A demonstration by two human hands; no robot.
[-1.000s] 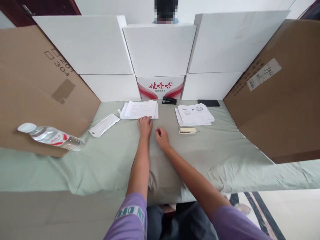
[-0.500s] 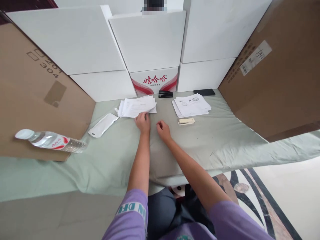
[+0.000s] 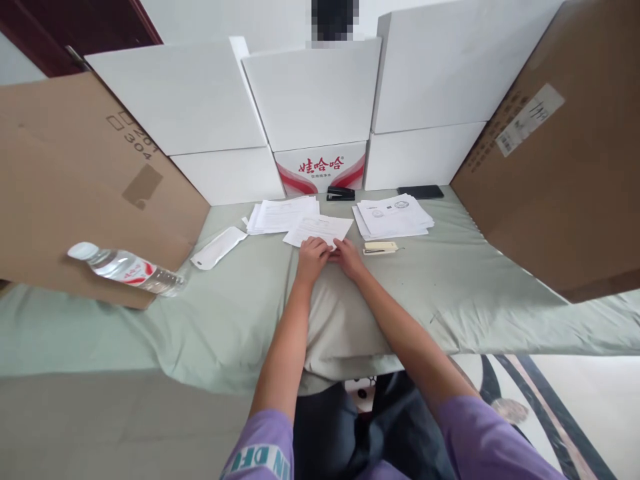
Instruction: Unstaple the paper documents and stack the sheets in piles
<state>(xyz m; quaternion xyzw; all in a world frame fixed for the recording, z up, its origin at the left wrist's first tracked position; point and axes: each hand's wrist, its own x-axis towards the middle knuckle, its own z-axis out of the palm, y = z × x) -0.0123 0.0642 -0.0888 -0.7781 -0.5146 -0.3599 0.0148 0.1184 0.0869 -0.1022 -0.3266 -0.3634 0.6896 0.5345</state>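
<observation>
Printed paper (image 3: 320, 229) is held at its near edge by both hands, in the middle of the cloth-covered table. My left hand (image 3: 313, 257) is closed on that edge, and my right hand (image 3: 349, 257) pinches it close beside. Whether it is one sheet or more I cannot tell. Behind and to the left lies a stack of papers (image 3: 285, 213). To the right is a second stack of papers (image 3: 395, 215), the top sheet bearing round stamps. A cream stapler (image 3: 379, 248) lies just right of my right hand. A black stapler (image 3: 341, 193) stands farther back.
A water bottle (image 3: 131, 270) lies tilted at the left by a cardboard panel (image 3: 75, 193). Near it is a white packet (image 3: 219, 248). A black phone (image 3: 421, 192) lies at the back right. White boxes (image 3: 313, 93) wall off the back; another cardboard panel (image 3: 565, 167) stands right.
Paper has come off the left stack toward me. My right hand has moved in beside my left, and both now grip the paper's near edge. The camera view has shifted.
</observation>
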